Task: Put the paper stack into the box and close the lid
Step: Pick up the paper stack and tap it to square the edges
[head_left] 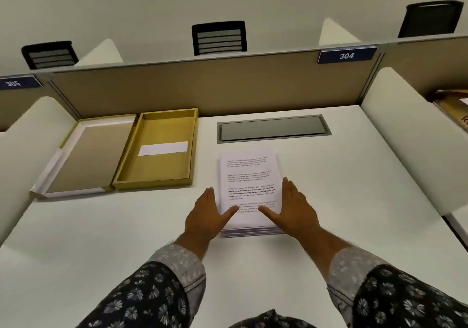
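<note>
A white paper stack (249, 175) with printed text lies flat on the white desk, near the middle. My left hand (207, 213) presses against its left edge and my right hand (295, 207) against its right edge, fingers straight, both thumbs resting on the top sheet. The stack sits on the desk between my palms. To the left stands the open mustard-yellow box (157, 173), with a white slip lying inside it. Its hinged lid (86, 155) lies folded open flat on the left side, inner face up.
A grey cable hatch (273, 128) is set into the desk behind the stack. White side dividers (405, 140) and a tan back partition (202, 89) bound the desk. A brown item (453, 110) lies on the neighbouring desk at right.
</note>
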Demonstrator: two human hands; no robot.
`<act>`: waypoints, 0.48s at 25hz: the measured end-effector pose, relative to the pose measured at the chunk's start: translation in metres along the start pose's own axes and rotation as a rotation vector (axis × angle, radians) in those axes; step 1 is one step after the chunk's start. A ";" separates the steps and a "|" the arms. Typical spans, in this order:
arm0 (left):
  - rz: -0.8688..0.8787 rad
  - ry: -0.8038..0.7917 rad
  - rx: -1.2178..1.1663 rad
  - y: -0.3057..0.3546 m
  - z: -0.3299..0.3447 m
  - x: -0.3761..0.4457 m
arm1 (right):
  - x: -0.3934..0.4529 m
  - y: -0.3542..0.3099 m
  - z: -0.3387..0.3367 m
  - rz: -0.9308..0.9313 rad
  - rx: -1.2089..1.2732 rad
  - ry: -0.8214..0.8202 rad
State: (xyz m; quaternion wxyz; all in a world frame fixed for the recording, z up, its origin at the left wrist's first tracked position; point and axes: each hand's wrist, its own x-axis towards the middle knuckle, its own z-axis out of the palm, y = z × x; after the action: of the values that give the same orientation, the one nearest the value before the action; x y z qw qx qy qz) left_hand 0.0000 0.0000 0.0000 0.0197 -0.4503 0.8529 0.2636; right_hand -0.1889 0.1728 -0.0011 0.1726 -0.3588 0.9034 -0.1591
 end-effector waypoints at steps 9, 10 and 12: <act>-0.126 -0.114 -0.393 -0.003 0.013 0.045 | 0.037 -0.019 0.011 0.240 0.218 -0.064; -0.140 -0.095 -0.421 0.000 0.014 0.048 | 0.041 -0.020 0.010 0.258 0.242 -0.065; -0.206 -0.023 -0.433 0.007 0.016 0.054 | 0.050 -0.020 0.008 0.311 0.308 -0.095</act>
State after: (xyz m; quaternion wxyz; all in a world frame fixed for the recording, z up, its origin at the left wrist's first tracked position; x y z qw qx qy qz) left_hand -0.0405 -0.0303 -0.0258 -0.0409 -0.5254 0.7259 0.4419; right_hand -0.2076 0.1229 -0.0104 0.2904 -0.1916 0.9037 -0.2497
